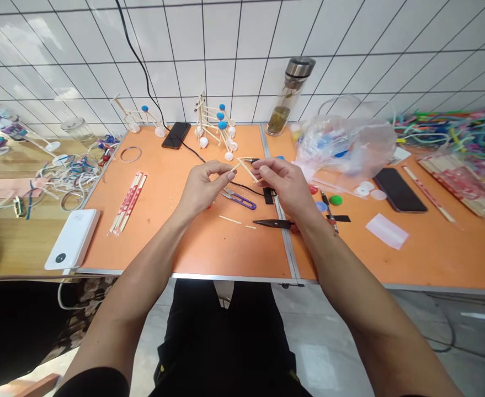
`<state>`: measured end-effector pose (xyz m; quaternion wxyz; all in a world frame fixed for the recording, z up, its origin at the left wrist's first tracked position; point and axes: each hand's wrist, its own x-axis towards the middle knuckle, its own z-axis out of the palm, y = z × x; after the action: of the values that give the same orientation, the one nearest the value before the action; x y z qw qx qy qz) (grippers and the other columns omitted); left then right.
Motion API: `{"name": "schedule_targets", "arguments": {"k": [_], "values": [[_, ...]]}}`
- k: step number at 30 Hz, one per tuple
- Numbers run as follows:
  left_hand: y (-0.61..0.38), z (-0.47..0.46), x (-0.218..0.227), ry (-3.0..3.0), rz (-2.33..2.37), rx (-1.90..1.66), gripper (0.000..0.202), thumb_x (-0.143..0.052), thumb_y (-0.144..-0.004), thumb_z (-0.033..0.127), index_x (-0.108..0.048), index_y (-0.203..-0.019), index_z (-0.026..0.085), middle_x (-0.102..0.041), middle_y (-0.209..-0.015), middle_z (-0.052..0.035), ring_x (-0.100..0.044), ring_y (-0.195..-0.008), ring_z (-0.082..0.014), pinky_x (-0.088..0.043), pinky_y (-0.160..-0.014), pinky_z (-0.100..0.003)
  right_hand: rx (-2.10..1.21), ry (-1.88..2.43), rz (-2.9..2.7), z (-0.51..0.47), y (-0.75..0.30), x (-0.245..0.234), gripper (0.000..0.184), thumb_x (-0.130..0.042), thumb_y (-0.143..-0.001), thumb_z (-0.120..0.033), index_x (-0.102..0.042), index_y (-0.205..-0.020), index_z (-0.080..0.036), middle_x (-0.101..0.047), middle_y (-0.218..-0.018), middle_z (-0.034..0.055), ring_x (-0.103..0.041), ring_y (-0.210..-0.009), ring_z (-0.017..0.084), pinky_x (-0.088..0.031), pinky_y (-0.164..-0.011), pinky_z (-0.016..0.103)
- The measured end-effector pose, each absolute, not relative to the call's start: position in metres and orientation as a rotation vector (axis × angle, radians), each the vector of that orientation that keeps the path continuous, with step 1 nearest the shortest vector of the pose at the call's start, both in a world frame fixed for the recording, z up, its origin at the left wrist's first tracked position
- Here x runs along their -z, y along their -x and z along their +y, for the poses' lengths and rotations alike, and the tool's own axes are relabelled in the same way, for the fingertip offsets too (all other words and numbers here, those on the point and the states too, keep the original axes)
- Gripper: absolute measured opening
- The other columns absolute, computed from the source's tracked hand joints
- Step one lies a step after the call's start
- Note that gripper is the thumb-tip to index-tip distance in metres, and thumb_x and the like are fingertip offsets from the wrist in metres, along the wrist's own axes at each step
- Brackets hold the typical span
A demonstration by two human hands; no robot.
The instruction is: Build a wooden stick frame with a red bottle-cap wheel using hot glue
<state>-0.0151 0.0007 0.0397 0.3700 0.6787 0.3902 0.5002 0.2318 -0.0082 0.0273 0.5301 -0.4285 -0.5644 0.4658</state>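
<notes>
My left hand (pixel 207 184) pinches a short piece of wooden stick between thumb and fingertips. Opposite it, my right hand (pixel 281 177) closes thumb and fingers on another stick piece (pixel 248 171), slanting down to the right. Their ends meet or nearly meet in the gap between the hands; whether they are joined I cannot tell. Beneath the hands lie purple-handled thread snips (pixel 242 199). Nearer me are a thin cut stick (pixel 229 219), a shorter offcut (pixel 250 226) and black-jawed pliers (pixel 272 223), whose handles my right forearm partly covers.
Stick frames with blue caps (pixel 222 125) stand at the back, beside a phone (pixel 176 135) and a glass bottle (pixel 291 96). Wrapped chopsticks (pixel 128 204) and a power bank (pixel 73 239) are left. Rightward lie a plastic bag (pixel 350 146) and another phone (pixel 399 190). A black cable crosses the table.
</notes>
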Motion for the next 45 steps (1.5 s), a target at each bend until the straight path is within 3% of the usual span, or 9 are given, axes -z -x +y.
{"name": "schedule_targets", "arguments": {"k": [4,7,10,17,24,37,42,45], "values": [[0.013,-0.003,-0.040,-1.880,1.054,-1.192,0.029,-0.084,-0.100,0.050,-0.091,-0.098,0.023,-0.084,-0.098,-0.0070,-0.075,-0.093,-0.0228,-0.061,-0.087,-0.034,-0.969,1.053,-1.502,-0.008,-0.231,-0.031,0.063,-0.089,-0.088,-0.086,-0.089,-0.108,-0.027,-0.084,-0.103,0.0049,-0.073,-0.088,0.021,-0.061,-0.080,0.035],[0.012,-0.004,-0.039,-1.932,1.083,-1.129,0.023,-0.081,-0.101,0.042,-0.091,-0.098,0.023,-0.082,-0.097,-0.0066,-0.074,-0.093,-0.0225,-0.058,-0.080,-0.032,-0.866,1.054,-1.596,-0.009,-0.228,-0.032,0.064,-0.086,-0.090,-0.087,-0.088,-0.105,-0.025,-0.084,-0.100,0.0056,-0.072,-0.087,0.021,-0.059,-0.081,0.037],[0.012,-0.002,-0.037,-1.970,1.094,-1.121,0.019,-0.079,-0.101,0.036,-0.091,-0.098,0.022,-0.082,-0.096,-0.0060,-0.073,-0.091,-0.0212,-0.057,-0.084,-0.033,-0.831,1.041,-1.624,-0.010,-0.227,-0.034,0.054,-0.089,-0.092,-0.077,-0.088,-0.103,-0.025,-0.084,-0.100,0.0059,-0.074,-0.089,0.023,-0.060,-0.084,0.038],[0.011,0.001,-0.037,-2.131,1.110,-1.056,0.014,-0.078,-0.102,0.027,-0.091,-0.097,0.022,-0.082,-0.093,-0.0046,-0.073,-0.090,-0.0204,-0.053,-0.089,-0.035,-0.795,1.057,-1.683,-0.010,-0.224,-0.031,0.028,-0.092,-0.089,-0.049,-0.086,-0.099,-0.024,-0.082,-0.093,0.0035,-0.067,-0.079,0.019,-0.056,-0.074,0.035],[0.010,0.004,-0.033,-2.191,1.109,-1.025,0.014,-0.078,-0.103,0.028,-0.091,-0.098,0.022,-0.083,-0.094,-0.0046,-0.073,-0.089,-0.0211,-0.054,-0.089,-0.035,-0.785,1.072,-1.686,-0.010,-0.221,-0.027,0.017,-0.087,-0.089,-0.039,-0.082,-0.091,-0.023,-0.078,-0.086,0.0024,-0.064,-0.074,0.018,-0.051,-0.069,0.034],[0.007,0.004,-0.029,-2.178,1.135,-1.027,0.016,-0.077,-0.104,0.031,-0.091,-0.100,0.022,-0.084,-0.095,-0.0048,-0.074,-0.091,-0.0219,-0.056,-0.089,-0.036,-0.798,1.083,-1.681,-0.011,-0.218,-0.027,0.018,-0.086,-0.088,-0.040,-0.080,-0.090,-0.023,-0.079,-0.087,0.0026,-0.066,-0.076,0.019,-0.051,-0.069,0.034],[0.014,0.007,-0.036,-2.089,1.216,-1.241,0.026,-0.084,-0.104,0.049,-0.085,-0.115,0.025,-0.084,-0.112,-0.0066,-0.076,-0.106,-0.0230,-0.060,-0.102,-0.038,-0.783,1.113,-1.659,-0.010,-0.221,-0.029,0.015,-0.086,-0.088,-0.039,-0.078,-0.087,-0.026,-0.076,-0.083,0.0018,-0.063,-0.074,0.019,-0.050,-0.069,0.036],[0.026,0.008,-0.046,-2.005,1.387,-1.484,0.030,-0.078,-0.109,0.056,-0.078,-0.109,0.026,-0.080,-0.111,-0.0053,-0.074,-0.107,-0.0219,-0.061,-0.101,-0.038,-0.714,1.146,-1.606,-0.004,-0.228,-0.028,0.017,-0.087,-0.088,-0.040,-0.077,-0.085,-0.027,-0.072,-0.081,0.0013,-0.060,-0.072,0.019,-0.049,-0.066,0.035]]}}
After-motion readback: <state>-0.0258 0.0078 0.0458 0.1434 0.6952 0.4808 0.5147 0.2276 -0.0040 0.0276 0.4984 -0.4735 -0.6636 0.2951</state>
